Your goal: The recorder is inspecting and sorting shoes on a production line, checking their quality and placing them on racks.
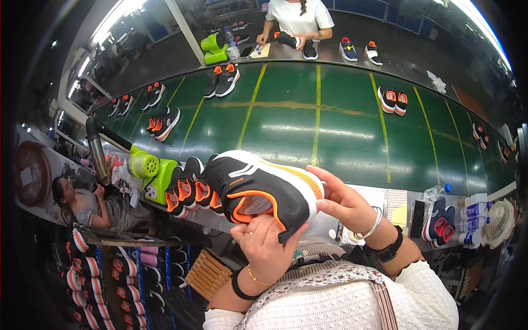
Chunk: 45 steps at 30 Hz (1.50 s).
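Note:
A black sneaker (286,192) with an orange-lined collar and a white sole with a yellow-orange patch is held up in front of me, tilted on its side. My left hand (267,247) is closed on its collar, some fingers tucked at the opening. At the sole's right end, my right hand (349,206) grips the edge between thumb and fingers. Just left of the held shoe, several similar black sneakers (190,187) with orange linings stand side by side on the near bench. The inside of the held shoe is partly hidden by my left hand.
Beyond lies a green conveyor belt (286,132) with yellow lines, carrying pairs of sneakers (223,81). Across it, a person (300,22) handles a shoe. A green blower machine (159,179) stands left; bottles (474,224), a fan (498,223) and navy sneakers (438,223) sit right.

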### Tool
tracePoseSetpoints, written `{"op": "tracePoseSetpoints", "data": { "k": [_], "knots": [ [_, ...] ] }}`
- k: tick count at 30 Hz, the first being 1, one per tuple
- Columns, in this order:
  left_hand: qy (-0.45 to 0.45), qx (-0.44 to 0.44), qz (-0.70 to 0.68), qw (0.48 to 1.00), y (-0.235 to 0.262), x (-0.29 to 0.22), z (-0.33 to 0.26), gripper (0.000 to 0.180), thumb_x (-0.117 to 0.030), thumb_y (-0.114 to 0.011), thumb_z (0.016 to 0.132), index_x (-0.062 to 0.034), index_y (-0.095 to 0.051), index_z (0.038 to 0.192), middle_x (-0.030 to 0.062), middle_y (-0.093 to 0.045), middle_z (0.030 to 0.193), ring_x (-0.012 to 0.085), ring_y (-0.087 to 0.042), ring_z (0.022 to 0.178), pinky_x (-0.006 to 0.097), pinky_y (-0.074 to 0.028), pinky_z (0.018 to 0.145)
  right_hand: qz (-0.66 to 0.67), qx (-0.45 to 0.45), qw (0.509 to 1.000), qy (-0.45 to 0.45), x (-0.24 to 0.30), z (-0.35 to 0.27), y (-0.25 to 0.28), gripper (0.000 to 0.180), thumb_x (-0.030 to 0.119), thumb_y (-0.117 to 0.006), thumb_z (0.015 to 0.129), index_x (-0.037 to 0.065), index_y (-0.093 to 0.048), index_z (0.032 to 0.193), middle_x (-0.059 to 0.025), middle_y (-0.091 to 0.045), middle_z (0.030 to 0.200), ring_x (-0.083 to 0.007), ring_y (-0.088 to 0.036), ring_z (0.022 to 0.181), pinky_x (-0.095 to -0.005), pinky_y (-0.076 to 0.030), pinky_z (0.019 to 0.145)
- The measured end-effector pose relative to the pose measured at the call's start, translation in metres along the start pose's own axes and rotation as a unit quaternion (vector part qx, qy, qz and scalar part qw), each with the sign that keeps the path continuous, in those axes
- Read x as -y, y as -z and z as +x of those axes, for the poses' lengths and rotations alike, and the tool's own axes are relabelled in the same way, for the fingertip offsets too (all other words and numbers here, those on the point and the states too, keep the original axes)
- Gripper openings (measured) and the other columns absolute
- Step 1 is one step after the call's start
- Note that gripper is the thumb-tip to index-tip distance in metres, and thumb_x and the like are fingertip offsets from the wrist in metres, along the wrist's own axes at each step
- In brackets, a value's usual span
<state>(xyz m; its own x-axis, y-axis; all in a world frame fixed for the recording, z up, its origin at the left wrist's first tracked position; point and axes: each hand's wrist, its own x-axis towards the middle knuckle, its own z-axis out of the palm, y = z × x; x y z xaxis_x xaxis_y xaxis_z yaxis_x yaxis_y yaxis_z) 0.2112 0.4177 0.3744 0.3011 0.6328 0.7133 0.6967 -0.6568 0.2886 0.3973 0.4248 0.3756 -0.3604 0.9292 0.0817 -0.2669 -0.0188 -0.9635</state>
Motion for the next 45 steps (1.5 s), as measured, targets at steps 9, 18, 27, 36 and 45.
{"op": "tracePoseSetpoints", "data": {
  "k": [9, 18, 27, 36, 45],
  "knots": [
    [0.005, -0.002, 0.017, 1.000, 0.005, -0.007, 0.005, 0.030, -0.026, -0.075, 0.061, -0.0067, -0.057, 0.075, 0.0024, -0.057, 0.070, 0.0161, -0.053, 0.065, 0.032, -0.023, 0.064, 0.050, 0.011, 0.999, 0.008, -0.011, 0.004, 0.003, 0.057, 0.012, -0.049, 0.087, 0.004, -0.018, 0.134, -0.0091, -0.042, 0.121, -0.0141, -0.044, 0.106, -0.0285, -0.038, 0.088],
    [-0.015, 0.015, -0.001, 1.000, 0.004, -0.005, 0.008, 0.026, -0.022, -0.074, 0.061, -0.0086, -0.061, 0.079, -0.0009, -0.059, 0.073, 0.0126, -0.056, 0.070, 0.031, -0.024, 0.066, 0.052, 0.004, 0.999, 0.001, -0.011, 0.001, 0.007, 0.058, 0.012, -0.050, 0.086, 0.005, -0.019, 0.134, -0.0094, -0.044, 0.120, -0.0147, -0.044, 0.105, -0.0290, -0.038, 0.088],
    [-0.075, 0.063, -0.034, 0.995, -0.037, 0.025, -0.006, 0.022, -0.015, -0.068, 0.056, -0.0109, -0.059, 0.076, -0.0018, -0.058, 0.075, 0.0136, -0.056, 0.075, 0.032, -0.030, 0.073, -0.051, -0.055, 0.997, -0.004, -0.028, 0.001, 0.020, 0.056, 0.016, -0.058, 0.081, 0.004, -0.028, 0.128, -0.0131, -0.045, 0.118, -0.0210, -0.045, 0.108, -0.0336, -0.036, 0.091],
    [-0.124, 0.483, -0.011, 0.866, -0.153, 0.083, -0.130, 0.014, -0.021, -0.062, 0.067, -0.0138, -0.059, 0.079, -0.0019, -0.058, 0.079, 0.0141, -0.055, 0.085, 0.034, -0.034, 0.075, -0.351, 0.120, 0.899, -0.233, -0.186, -0.015, 0.069, 0.050, 0.027, -0.055, 0.081, 0.003, -0.040, 0.122, -0.0203, -0.050, 0.113, -0.0315, -0.052, 0.100, -0.0350, -0.041, 0.085],
    [0.334, 0.195, -0.069, 0.919, -0.112, 0.121, -0.170, 0.026, -0.017, -0.062, 0.074, -0.0036, -0.054, 0.095, 0.0114, -0.058, 0.083, 0.0252, -0.056, 0.076, 0.033, -0.044, 0.069, -0.495, 0.157, 0.838, -0.170, -0.175, 0.008, 0.038, 0.043, 0.021, -0.058, 0.075, 0.015, -0.047, 0.116, -0.0154, -0.054, 0.097, -0.0312, -0.055, 0.090, -0.0373, -0.044, 0.077]
  ]
}}
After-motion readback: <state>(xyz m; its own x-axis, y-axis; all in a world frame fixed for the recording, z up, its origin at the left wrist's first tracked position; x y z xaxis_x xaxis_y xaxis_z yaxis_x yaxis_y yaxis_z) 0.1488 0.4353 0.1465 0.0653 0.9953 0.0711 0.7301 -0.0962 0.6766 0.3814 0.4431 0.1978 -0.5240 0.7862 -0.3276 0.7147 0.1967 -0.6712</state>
